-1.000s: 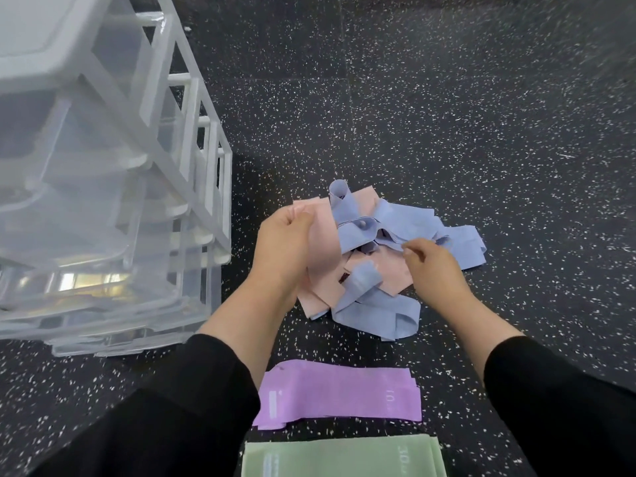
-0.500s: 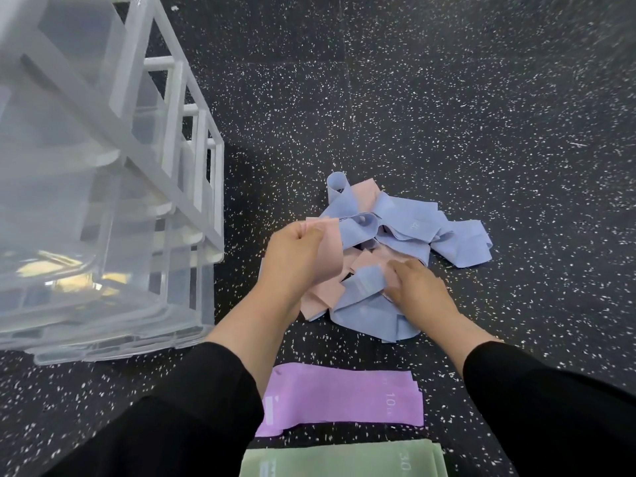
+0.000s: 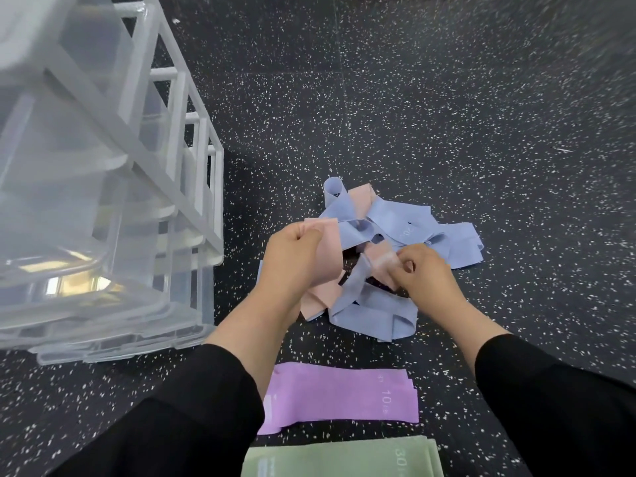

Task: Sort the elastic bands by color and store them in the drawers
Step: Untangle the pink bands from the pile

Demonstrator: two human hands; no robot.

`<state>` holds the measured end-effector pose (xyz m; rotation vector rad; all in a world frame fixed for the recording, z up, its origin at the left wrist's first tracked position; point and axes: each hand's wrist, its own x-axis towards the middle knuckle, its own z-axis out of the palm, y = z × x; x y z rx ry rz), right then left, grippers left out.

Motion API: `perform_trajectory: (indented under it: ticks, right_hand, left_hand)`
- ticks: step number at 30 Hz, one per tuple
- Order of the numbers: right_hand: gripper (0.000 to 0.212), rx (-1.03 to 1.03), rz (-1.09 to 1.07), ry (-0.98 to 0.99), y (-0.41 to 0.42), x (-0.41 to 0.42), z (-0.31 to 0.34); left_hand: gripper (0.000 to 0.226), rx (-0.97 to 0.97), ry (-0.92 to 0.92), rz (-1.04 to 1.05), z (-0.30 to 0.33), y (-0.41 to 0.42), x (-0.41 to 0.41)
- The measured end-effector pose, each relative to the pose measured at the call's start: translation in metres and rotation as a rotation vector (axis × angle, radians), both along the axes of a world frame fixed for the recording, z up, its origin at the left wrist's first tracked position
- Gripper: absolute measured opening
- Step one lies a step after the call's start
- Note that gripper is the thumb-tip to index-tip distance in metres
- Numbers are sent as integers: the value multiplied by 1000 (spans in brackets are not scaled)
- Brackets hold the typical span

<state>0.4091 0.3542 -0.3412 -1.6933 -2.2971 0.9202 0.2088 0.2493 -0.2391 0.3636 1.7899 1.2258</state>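
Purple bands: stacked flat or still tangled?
Stacked flat: the purple bands lie spread on the floor, edges roughly aligned, apart from the mixed pile.

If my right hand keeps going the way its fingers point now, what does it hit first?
The right hand, pinching a pink band, points left toward the left hand. Most likely it would first meet the pink band held by that hand, though depth from one view is uncertain.

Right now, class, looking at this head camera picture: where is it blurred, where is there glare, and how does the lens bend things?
Head view: the upper right floor is smeared with blur; the right hand is slightly soft, pinching a pink band; bright glare sits on the clear drawers; the wide lens splays the white frame outward; the purple band and its print stay sharp.
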Motion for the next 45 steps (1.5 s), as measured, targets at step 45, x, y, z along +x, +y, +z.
perform_trajectory:
  ticks: [45]
  right_hand:
    - [15,-373,75,683,-89,-60,186]
  left_hand:
    - [30,270,-474,249,81,-70,16]
